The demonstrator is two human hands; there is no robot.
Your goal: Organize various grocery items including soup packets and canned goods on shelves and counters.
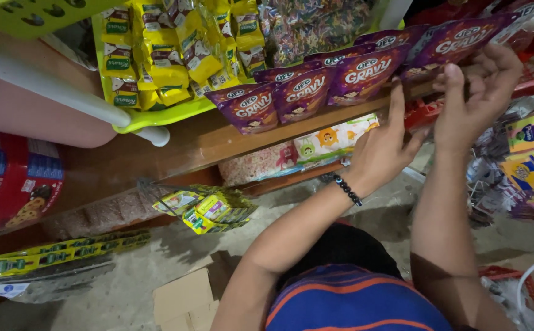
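Far left, a red round tin (9, 178) with glossy printed sides sits under the wooden shelf (181, 144). Above it a lime plastic basket (156, 116) holds crinkly yellow sachets (169, 55), packed tight. Below the shelf edge, small yellow-green packets (208, 208) hang in a bunch, and a flat cardboard box (187, 297) lies on the concrete floor.

Along the shelf front runs a row of shiny purple gravy sachets (303, 89), overlapping like shingles. My left hand (380, 150), beaded black bracelet (347, 190) at the wrist, rests flat against the row's right part, fingers (397, 101) pressed together and pointing up. My right hand (475, 92) pinches the lower edge of a purple sachet (457, 40) at the row's far right. Beyond it, hanging boxed goods (530, 153) crowd the right side.
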